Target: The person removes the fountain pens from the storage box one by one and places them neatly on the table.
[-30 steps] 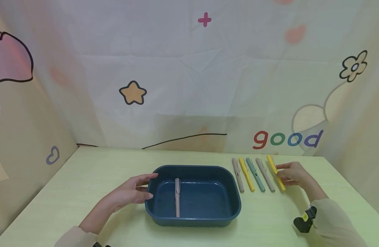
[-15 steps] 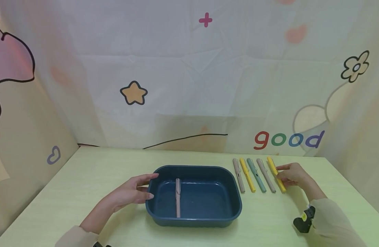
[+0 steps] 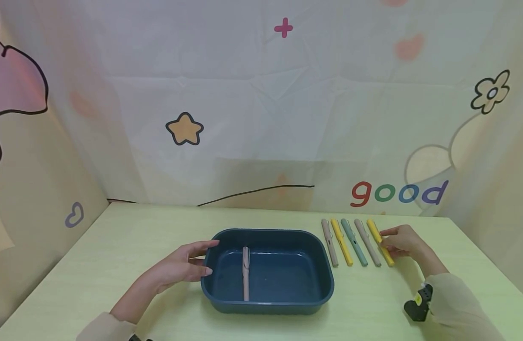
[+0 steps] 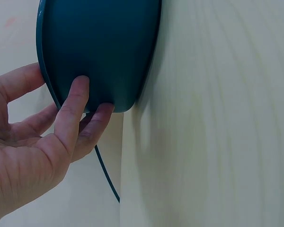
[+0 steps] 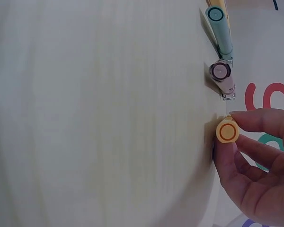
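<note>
A dark blue rectangular bin stands on the table with one greyish-pink capped pen lying inside it. My left hand holds the bin's left end, a fingertip at the rim and other fingers against the outer wall, as the left wrist view shows. To the right, my right hand pinches a yellow pen between thumb and fingers; the right wrist view shows this yellow pen end-on. It is the rightmost of a row: greyish-pink, yellow, green and greyish-pink pens.
The pale wooden table ends at a printed cloth backdrop with a star and the word "good". Cloth also closes off both sides. A black wrist strap sits at my right sleeve.
The yellow pen's far end has swung slightly left, in line with the other pens, under my right hand. My left hand and the bin look still.
</note>
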`<state>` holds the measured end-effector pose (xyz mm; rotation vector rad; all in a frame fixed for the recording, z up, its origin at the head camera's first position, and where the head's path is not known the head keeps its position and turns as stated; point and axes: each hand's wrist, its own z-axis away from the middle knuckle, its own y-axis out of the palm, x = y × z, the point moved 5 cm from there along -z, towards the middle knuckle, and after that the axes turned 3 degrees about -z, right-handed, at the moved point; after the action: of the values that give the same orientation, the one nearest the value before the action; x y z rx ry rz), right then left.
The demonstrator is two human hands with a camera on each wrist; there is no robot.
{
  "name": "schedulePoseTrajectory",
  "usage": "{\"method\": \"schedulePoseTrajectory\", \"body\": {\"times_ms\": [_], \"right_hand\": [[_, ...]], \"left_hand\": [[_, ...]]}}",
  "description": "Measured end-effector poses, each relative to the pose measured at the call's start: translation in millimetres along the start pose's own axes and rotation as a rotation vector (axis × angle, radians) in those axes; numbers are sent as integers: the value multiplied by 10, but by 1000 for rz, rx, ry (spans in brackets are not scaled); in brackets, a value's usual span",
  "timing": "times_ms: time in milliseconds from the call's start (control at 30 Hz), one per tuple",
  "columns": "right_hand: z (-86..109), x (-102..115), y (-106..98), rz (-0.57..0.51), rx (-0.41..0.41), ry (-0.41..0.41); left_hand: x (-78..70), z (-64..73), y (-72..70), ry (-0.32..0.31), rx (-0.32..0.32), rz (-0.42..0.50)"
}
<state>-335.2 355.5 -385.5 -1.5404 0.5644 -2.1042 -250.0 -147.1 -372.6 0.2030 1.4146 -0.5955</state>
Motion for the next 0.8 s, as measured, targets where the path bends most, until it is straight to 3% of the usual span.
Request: {"method": "schedulePoseTrajectory", "body": {"times_ms": [467,800], "right_hand": [[31,53,4,69,-33,20],[23,14,-8,54,-32,39]], "left_hand": [[-25,11,3,2,1,5],[-6,3,10,0,-1,5]]}}
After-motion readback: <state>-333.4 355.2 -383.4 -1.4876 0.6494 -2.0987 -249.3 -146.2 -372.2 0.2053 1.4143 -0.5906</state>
